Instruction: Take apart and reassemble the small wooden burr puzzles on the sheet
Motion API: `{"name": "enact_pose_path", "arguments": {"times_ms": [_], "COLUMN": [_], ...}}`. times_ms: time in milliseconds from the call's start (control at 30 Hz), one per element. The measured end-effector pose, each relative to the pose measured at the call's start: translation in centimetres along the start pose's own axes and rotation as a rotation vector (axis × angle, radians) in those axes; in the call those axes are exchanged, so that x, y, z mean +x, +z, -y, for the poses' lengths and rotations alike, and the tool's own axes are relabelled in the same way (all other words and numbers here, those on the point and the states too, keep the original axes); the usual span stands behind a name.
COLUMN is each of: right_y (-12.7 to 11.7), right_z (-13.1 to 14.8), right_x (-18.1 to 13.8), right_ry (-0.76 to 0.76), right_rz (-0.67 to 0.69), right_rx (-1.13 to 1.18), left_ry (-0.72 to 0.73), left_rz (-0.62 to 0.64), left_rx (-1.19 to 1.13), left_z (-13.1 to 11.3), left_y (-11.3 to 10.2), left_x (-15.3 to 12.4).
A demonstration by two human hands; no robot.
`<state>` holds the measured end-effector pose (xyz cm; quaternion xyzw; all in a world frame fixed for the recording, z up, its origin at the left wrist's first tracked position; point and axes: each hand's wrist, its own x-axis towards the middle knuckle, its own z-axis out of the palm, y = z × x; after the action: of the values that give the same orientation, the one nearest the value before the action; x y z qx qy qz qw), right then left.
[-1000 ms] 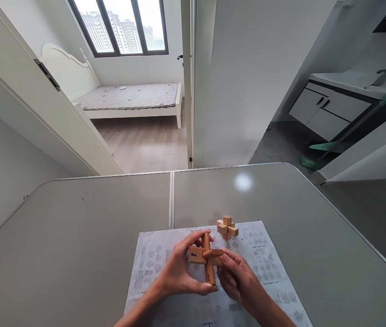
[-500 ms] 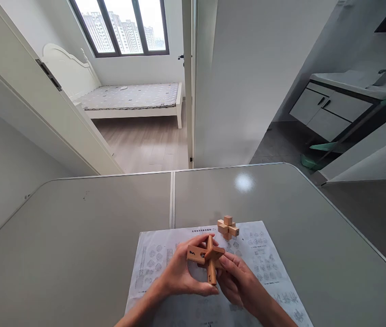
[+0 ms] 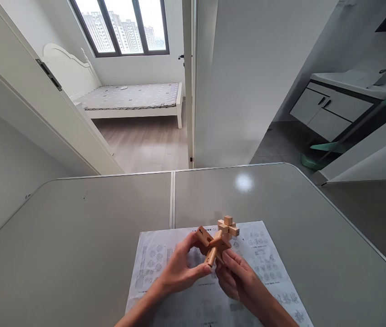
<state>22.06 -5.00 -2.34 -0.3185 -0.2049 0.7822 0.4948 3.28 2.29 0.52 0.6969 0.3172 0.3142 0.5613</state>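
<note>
Between my hands, above the printed sheet [image 3: 200, 295], is a reddish-brown wooden interlocking puzzle [image 3: 217, 243] made of crossed pieces with dark marks on their ends. My left hand [image 3: 179, 268] grips its left side, thumb at the lower end of the round bar and fingers behind the upper left piece. My right hand [image 3: 237, 274] pinches the lower right part, its fingertips partly hidden beneath. Just beyond stands a second, paler wooden burr puzzle [image 3: 229, 227], assembled as a cross of blocks on the sheet's far edge, partly covered by the held one.
The sheet with small diagrams lies on a grey table [image 3: 77, 254] with a light seam [image 3: 172, 200]. Past the table's far edge are a doorway, a bed [image 3: 131, 96] and a wall [image 3: 240, 91]. A sink cabinet [image 3: 336, 106] stands at the far right.
The held puzzle has been turned clockwise and tilted, its round bar now slanting up to the right. It has risen slightly toward the pale puzzle. Both hands still hold it.
</note>
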Motion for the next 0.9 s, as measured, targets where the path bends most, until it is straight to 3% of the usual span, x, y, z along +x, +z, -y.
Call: {"name": "enact_pose_path", "arguments": {"times_ms": [633, 900], "right_y": [0.3, -0.6], "right_z": [0.1, -0.9], "right_x": [-0.2, 0.0], "right_ry": [0.016, 0.011], "right_rz": [0.008, 0.033], "right_rx": [0.001, 0.025], "left_ry": [-0.089, -0.110], "left_rz": [0.042, 0.047], "left_rx": [-0.242, -0.288], "left_z": [1.8, 1.3], "left_y": [-0.6, -0.5], "left_x": [-0.2, 0.0]}}
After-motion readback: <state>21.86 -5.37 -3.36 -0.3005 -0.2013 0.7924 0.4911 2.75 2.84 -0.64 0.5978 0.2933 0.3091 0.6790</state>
